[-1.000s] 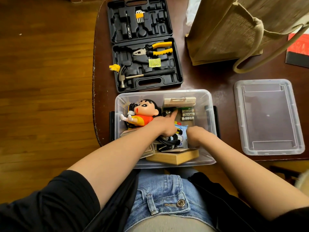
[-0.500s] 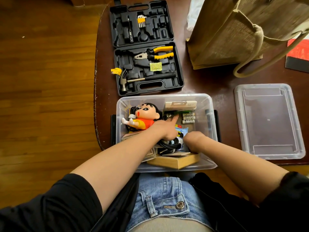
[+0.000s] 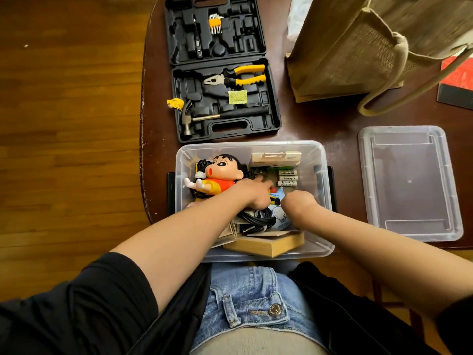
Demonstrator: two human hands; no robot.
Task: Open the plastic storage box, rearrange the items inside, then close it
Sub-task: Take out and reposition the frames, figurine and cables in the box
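Change since a second ago: little; my hands stay in the box [image 3: 323,175], right hand [image 3: 298,202] drawn slightly nearer.

Left hand [image 3: 252,192]: forefinger stretched toward the batteries [image 3: 287,178], other fingers curled; it lies over the doll [image 3: 217,175] and cable [image 3: 258,219], likely pinning them aside. Whether it grips anything I cannot tell.

Right hand: knuckles up, fingers tucked down by the blue packet [image 3: 279,216]; grip hidden.

Box: open, at the table's near edge.

Lid [image 3: 409,183]: off, to the right.

Near wall: wooden block [image 3: 266,245], tilted, would hinder closing.

Far side: tool case [image 3: 220,70], bag [image 3: 358,47].
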